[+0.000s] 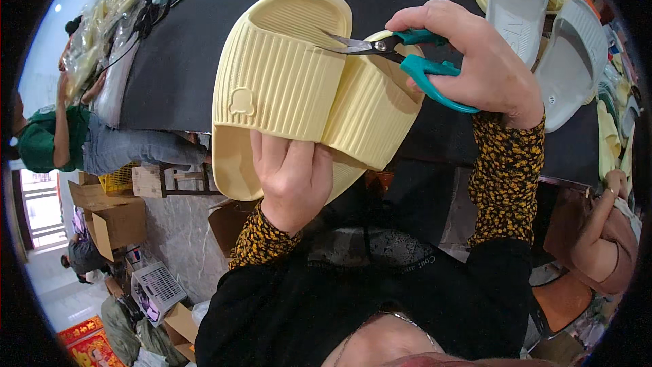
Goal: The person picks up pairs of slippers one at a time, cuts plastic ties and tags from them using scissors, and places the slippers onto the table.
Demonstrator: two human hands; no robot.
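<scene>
"Where are the yellow slippers?"

"Over the worktop's near edge, held by the left grip, its fingers tucked under one strap, thumb hidden."

"And the right grip?"

"Curled round the green-handled scissors, handles right of the slippers, blades slightly parted at that strap's upper edge."
</scene>
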